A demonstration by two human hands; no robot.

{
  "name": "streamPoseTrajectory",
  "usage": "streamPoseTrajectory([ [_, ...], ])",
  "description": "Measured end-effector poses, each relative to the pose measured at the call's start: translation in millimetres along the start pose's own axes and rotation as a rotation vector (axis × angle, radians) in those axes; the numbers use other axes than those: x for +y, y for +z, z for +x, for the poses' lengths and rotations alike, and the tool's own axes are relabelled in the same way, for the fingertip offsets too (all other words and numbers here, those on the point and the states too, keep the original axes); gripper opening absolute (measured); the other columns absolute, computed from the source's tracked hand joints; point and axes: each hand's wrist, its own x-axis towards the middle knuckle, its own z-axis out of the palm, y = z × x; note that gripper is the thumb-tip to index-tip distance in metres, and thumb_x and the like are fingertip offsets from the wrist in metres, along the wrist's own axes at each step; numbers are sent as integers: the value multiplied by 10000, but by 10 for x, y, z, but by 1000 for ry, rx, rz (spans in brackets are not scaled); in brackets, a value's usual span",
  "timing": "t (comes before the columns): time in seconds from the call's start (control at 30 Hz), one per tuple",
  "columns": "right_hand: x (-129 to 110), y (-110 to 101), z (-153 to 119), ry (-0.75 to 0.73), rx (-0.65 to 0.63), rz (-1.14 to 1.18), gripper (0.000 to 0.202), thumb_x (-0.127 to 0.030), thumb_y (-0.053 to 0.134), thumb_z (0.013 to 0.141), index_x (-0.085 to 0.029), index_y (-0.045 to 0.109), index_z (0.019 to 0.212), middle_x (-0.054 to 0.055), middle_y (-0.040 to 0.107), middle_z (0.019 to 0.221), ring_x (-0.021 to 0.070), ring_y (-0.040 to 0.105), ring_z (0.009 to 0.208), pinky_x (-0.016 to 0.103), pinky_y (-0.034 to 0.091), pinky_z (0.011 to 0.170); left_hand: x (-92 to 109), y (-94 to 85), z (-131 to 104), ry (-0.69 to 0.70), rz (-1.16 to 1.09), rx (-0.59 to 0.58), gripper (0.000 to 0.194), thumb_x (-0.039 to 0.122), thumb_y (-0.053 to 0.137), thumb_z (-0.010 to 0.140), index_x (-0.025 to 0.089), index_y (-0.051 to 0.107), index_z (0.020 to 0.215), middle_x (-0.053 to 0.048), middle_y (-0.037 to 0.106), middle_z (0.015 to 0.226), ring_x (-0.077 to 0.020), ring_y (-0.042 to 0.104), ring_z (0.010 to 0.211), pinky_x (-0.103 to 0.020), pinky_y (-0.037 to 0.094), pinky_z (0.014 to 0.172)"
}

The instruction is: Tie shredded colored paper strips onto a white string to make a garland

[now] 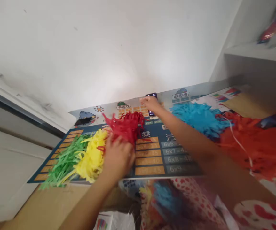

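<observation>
My left hand (118, 155) is curled over the near end of a bundle of red paper strips (124, 126), with its fingers closed on it. To its left lie a bundle of yellow paper strips (93, 156) and a green one (67, 159), side by side on the printed mat (149, 161). My right hand (150, 103) is stretched forward in front of a phone (154, 95) at the back. Its fingers are pressed together; whatever they hold cannot be made out. Right of that forearm is a fluffy blue bundle (200, 118).
A large orange-red bundle (253, 143) with a white string lies at the right. Another dark phone (83, 121) rests at the back left. A white wall (118, 48) rises behind the table, and a shelf (257, 52) juts out at right. Below the edge is a white box (106, 220).
</observation>
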Motion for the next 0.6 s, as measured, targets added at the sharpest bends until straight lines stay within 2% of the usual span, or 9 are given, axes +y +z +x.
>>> streamPoseTrajectory([
  [0.07, 50, -269, -209, 3, 33, 13, 334, -377, 494, 926, -118, 702, 896, 49, 707, 841, 133, 600, 684, 232, 416, 650, 501, 424, -147, 89, -77, 11, 157, 229, 596, 864, 206, 651, 719, -27, 699, 673, -274, 645, 899, -637, 229, 1109],
  [0.13, 131, -505, -532, -29, 36, 4, 334, -395, 499, 916, -133, 705, 899, 43, 705, 844, 137, 602, 704, 236, 426, 664, 942, 756, -290, 156, -239, -15, 95, 246, 605, 877, 229, 690, 839, -19, 739, 790, -275, 634, 961, -653, 125, 1139],
  [0.2, 230, -697, -928, -79, 9, -79, 333, -424, 539, 883, -145, 716, 846, 33, 688, 767, 162, 599, 723, 253, 428, 667, 1215, 927, -399, 146, -394, -43, 185, 295, 613, 884, 242, 687, 1045, -32, 754, 1011, -298, 586, 1125, -636, 56, 1164],
  [0.23, 281, -774, -1139, -82, 12, -131, 329, -429, 547, 872, -151, 718, 830, 31, 686, 755, 174, 601, 735, 261, 430, 670, 1273, 957, -433, 140, -467, -57, 230, 322, 616, 886, 243, 676, 1094, -34, 740, 1102, -303, 548, 1201, -623, 25, 1175],
  [0.3, 375, -882, -1563, -67, -26, -176, 312, -417, 535, 876, -164, 717, 844, 37, 710, 828, 192, 624, 792, 276, 450, 707, 1254, 947, -465, 138, -581, -58, 216, 348, 617, 889, 247, 689, 1066, -22, 724, 1171, -294, 494, 1287, -599, -16, 1190],
  [0.4, 473, -899, -2159, -64, -91, -166, 273, -376, 516, 906, -186, 705, 852, 47, 725, 896, 195, 646, 839, 297, 477, 774, 1043, 887, -466, 91, -628, -16, 135, 309, 596, 908, 254, 717, 933, -6, 747, 1113, -266, 520, 1271, -602, -12, 1191],
  [0.47, 507, -802, -2500, -104, -221, -113, 242, -327, 507, 930, -198, 698, 855, 37, 724, 871, 172, 655, 808, 273, 491, 748, 895, 875, -461, 24, -613, -13, 134, 278, 585, 913, 254, 717, 919, -13, 754, 1078, -253, 563, 1215, -605, 60, 1185],
  [0.53, 526, -631, -2766, -212, -382, -120, 214, -297, 507, 941, -208, 702, 935, 33, 731, 925, 159, 664, 854, 265, 501, 780, 791, 890, -455, -25, -598, -55, 137, 264, 588, 905, 240, 704, 974, -35, 748, 1083, -244, 597, 1156, -578, 179, 1165],
  [0.6, 542, -419, -2932, -325, -431, -227, 226, -283, 517, 940, -202, 686, 1066, 52, 726, 1047, 179, 653, 975, 306, 491, 882, 737, 915, -448, -42, -589, -110, 168, 260, 585, 900, 213, 678, 1030, -62, 735, 1098, -238, 615, 1111, -529, 292, 1120],
])
